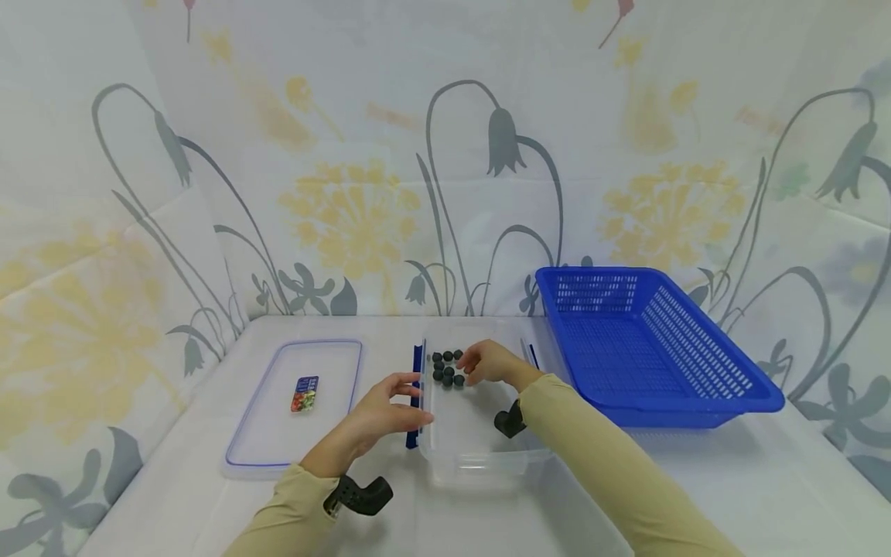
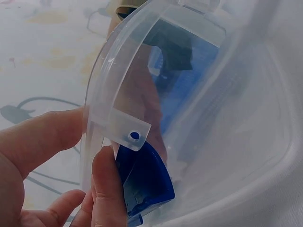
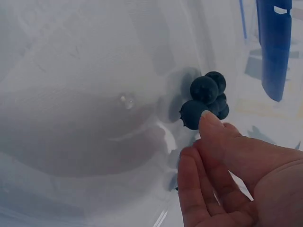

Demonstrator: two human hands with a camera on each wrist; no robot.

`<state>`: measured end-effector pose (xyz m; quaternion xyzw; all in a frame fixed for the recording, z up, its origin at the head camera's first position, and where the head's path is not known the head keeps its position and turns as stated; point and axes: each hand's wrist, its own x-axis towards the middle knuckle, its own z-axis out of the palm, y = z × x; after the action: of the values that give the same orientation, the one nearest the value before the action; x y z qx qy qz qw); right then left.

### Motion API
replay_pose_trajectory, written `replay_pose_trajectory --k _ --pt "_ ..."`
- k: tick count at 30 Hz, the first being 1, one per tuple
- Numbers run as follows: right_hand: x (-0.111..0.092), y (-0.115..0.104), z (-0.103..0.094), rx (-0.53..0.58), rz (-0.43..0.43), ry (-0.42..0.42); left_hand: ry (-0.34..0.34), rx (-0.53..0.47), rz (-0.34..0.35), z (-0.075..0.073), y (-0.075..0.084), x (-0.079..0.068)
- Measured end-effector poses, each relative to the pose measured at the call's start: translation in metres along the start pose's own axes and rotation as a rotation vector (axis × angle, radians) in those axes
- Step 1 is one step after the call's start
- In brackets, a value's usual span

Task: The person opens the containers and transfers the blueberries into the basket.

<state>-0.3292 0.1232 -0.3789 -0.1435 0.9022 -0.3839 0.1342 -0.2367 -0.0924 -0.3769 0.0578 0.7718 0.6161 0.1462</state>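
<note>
Lid (image 1: 278,437) flat on the desk (image 1: 390,534), lower left of the frame. Left hand (image 1: 379,414), bottom centre — grip pinching the clear box (image 1: 473,433) by its left rim, beside a blue latch (image 1: 412,439). Dark berries (image 1: 448,372) clustered inside the box along that left wall, just below frame centre. Right hand (image 1: 496,362) over them — grip pinching one berry (image 3: 191,114), thumb tip on it. Blue basket (image 1: 623,348), right of frame.

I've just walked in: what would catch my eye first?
Probably the big blue basket at the right. Next, the clear container in the middle, with dark round balls inside, beside the right hand. Then the colourful label on the clear lid at left.
</note>
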Motion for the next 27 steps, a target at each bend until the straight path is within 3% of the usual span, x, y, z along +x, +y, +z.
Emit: replay_pose_trajectory --k 13,27 --pt "0.0017 -0.0005 0.0044 -0.187 0.029 -0.062 0.008 -0.03 -0.004 0.0003 -0.0009 -0.0005" --pt "0.0023 -0.0007 0.0042 -0.328 -0.066 -0.104 0.01 -0.04 -0.003 -0.0002 -0.0023 0.0"
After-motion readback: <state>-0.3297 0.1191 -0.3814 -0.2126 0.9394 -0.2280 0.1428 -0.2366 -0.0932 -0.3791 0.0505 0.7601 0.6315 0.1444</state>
